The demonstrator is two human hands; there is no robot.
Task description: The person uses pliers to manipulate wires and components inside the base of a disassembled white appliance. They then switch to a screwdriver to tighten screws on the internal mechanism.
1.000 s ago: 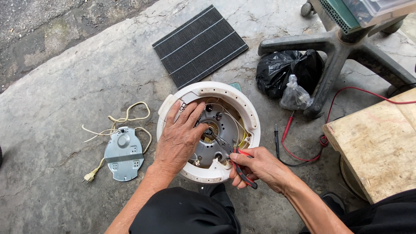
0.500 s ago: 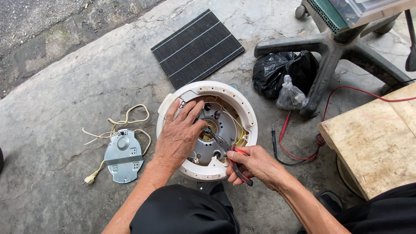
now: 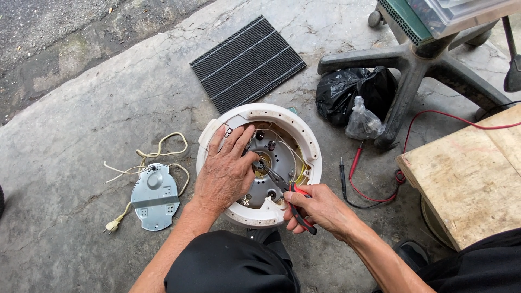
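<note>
Fingers (image 3: 304, 209) of the right hand (image 3: 320, 209) were clamped on red-handled pliers (image 3: 285, 190), nose probing the upturned cooker base (image 3: 260, 163) just beyond the left hand (image 3: 225, 173) lying spread flat.

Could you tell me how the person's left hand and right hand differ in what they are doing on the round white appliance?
The left hand lies flat and open on the white appliance, holding nothing; the right hand is closed round red-handled pliers. The left hand covers the metal inside; the right hand stays at the near rim, only the pliers' tips reaching in. Both are bare.
</note>
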